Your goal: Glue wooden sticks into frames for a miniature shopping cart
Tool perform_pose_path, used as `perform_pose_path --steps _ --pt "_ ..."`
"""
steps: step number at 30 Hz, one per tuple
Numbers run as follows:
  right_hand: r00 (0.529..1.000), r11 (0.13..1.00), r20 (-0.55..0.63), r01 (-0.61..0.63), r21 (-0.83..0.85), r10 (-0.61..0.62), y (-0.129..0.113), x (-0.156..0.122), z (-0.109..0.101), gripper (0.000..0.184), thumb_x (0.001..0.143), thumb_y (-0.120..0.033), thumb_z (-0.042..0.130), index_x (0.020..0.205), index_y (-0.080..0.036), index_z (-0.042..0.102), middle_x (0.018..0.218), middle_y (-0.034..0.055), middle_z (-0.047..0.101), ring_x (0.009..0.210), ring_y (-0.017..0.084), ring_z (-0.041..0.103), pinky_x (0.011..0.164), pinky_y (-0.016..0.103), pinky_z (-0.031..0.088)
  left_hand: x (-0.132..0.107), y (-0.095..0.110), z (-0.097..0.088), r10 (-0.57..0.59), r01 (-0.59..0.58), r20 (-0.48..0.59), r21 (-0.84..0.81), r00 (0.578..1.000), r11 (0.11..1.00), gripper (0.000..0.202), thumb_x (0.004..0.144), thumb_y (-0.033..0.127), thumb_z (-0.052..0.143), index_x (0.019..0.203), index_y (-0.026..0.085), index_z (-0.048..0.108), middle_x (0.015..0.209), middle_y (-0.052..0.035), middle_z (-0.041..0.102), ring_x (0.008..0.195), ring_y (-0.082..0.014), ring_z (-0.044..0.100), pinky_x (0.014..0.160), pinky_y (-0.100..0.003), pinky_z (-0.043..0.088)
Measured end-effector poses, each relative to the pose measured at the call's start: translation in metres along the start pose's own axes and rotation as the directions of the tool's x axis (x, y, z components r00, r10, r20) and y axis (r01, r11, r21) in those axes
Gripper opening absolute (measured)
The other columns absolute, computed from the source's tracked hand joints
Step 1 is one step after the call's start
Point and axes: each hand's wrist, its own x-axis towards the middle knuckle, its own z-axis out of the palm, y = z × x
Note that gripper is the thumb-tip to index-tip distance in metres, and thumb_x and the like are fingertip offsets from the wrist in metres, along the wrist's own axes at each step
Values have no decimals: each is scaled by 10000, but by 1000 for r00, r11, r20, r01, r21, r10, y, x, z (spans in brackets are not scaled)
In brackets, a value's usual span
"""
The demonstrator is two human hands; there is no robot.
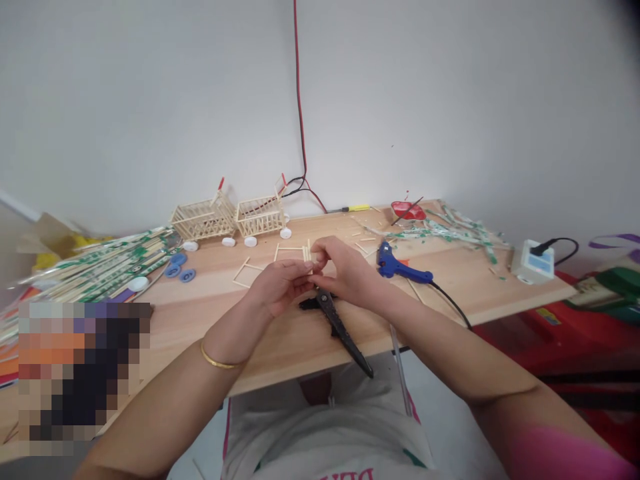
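My left hand (280, 285) and my right hand (345, 270) meet over the middle of the wooden table (280, 337). Both pinch thin wooden sticks (307, 255) between their fingertips, the stick ends poking up just above the fingers. Black scissors (340, 327) lie on the table right under my hands, their tips pointing toward me over the front edge. Square stick frames (290, 252) lie flat just beyond my hands.
Two small stick-built carts (227, 217) with white wheels stand at the back. A blue glue gun (397, 265) lies to the right, its cord trailing off. Packs of sticks (100, 267) and blue wheels (179, 267) sit left. A white power adapter (536, 261) sits far right.
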Motion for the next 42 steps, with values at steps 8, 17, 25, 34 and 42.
perform_pose_path --steps 8,17,25,34,42 --pt "999 999 -9 -35 36 35 -1 0 3 153 748 -185 588 847 -185 472 780 8 538 729 140 520 683 277 409 -6 0 4 70 -71 24 46 997 996 217 598 272 784 683 110 669 710 -38 649 686 -123 587 699 -267 479" --pt "936 752 177 -349 559 303 5 5 -13 248 732 -370 656 833 -159 572 706 -4 601 666 121 593 634 251 460 -8 -5 7 330 -313 38 432 943 846 207 678 315 717 770 129 717 742 -36 681 712 -134 588 706 -265 454" --pt "933 787 141 -356 503 332 10 -3 -8 293 727 -434 654 756 -148 599 666 1 615 613 113 566 573 231 439 -10 -8 9 283 -313 139 510 949 801 262 746 354 650 909 155 698 861 -43 704 834 -177 638 790 -317 501" --pt "923 926 116 -374 39 368 -3 -19 -17 759 583 -520 731 1222 -177 504 1059 104 609 947 232 575 783 348 453 -9 -1 5 317 -306 56 465 947 831 244 749 361 647 787 123 687 774 -47 694 738 -175 669 764 -340 547" --pt "866 806 244 -257 -534 437 -20 -88 -4 993 508 -607 712 1326 -142 394 1227 211 490 1149 374 414 940 497 273 2 3 -11 378 -322 -51 428 924 844 312 708 397 680 808 102 664 790 -79 694 751 -203 682 764 -362 547"
